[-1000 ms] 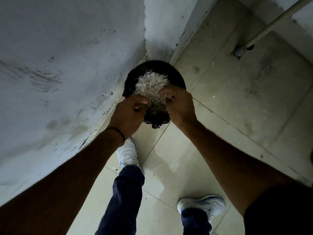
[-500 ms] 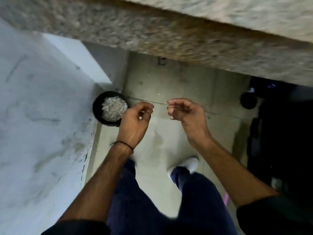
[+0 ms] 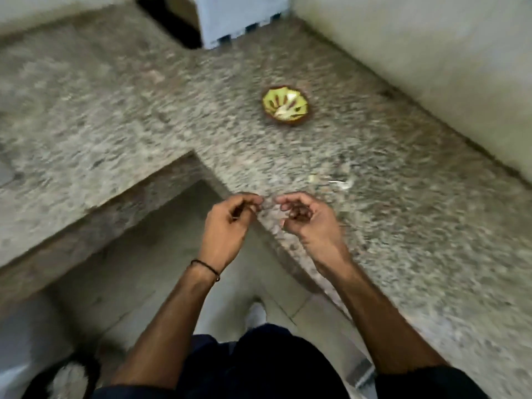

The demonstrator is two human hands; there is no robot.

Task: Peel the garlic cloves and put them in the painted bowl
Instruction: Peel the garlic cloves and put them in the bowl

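Plainly, both hands hover over the inner corner of the speckled counter (image 3: pixel 115 110), just at its front edge; the left hand (image 3: pixel 227 226) has its fingers curled, thumb against forefinger; the right hand (image 3: pixel 311 223) is turned palm up with its fingers curled inward; the fingertips of the two nearly meet. The view is blurred, so I cannot tell whether either hand pinches anything or is merely closed. The painted bowl (image 3: pixel 286 106), yellow-green inside with a brown rim, stands well apart from the hands, farther in on the counter and nearer its wall edge; pale garlic cloves (image 3: pixel 283 110) lie in it. A few pale scraps (image 3: pixel 339 182) lie on the counter between bowl and right hand, nearer the hand. A dark band (image 3: pixel 205 267) circles the left wrist; on the floor, below the counter's left run, a dark container (image 3: pixel 69 378) holds something pale.
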